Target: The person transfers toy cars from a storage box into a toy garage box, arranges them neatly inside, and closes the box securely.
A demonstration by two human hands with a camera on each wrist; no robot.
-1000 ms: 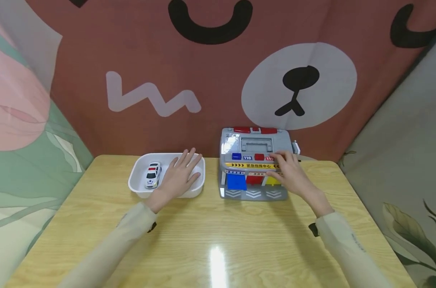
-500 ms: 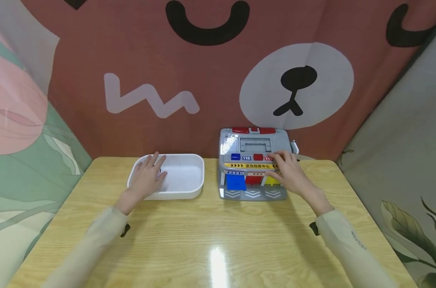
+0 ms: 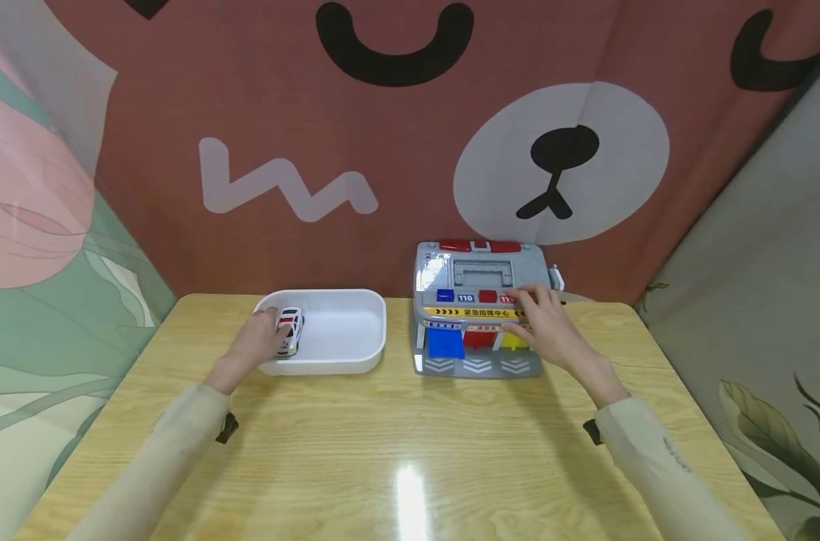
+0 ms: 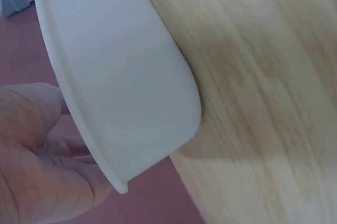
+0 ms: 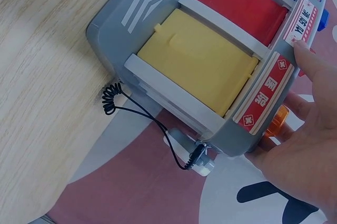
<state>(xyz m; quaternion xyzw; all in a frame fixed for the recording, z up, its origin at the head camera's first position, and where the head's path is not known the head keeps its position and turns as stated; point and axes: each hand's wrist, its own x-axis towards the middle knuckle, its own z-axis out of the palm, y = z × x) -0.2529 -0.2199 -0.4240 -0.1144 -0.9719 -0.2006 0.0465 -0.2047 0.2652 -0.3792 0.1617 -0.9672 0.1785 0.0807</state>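
My left hand [image 3: 255,338] reaches into the left end of a white plastic tub [image 3: 338,367]. Its thumb and curled fingers grip a white toy police car [image 3: 291,320] with a red stripe on the roof. In the left wrist view, the tub's wall [image 4: 121,77] hides the car and part of the hand [image 4: 42,166]. My right hand [image 3: 548,327] holds the front roof edge of a grey toy garage [image 3: 426,278], thumb on the front signs and fingers on top. Beside those fingers, the right wrist view shows an orange button [image 5: 276,121].
The garage has a blue door [image 3: 446,343] swung outward, plus a red door [image 5: 239,6] and a yellow door [image 5: 197,61], both down. A small handset [image 5: 189,150] hangs on its side by a coiled black cord [image 5: 110,98]. A printed curtain [image 3: 410,150] stands behind the wooden table [image 3: 382,451].
My left hand moved left across the tub from its right side, passed over the toy police car, and its spread fingers have closed on the car. The right hand stayed on the garage.
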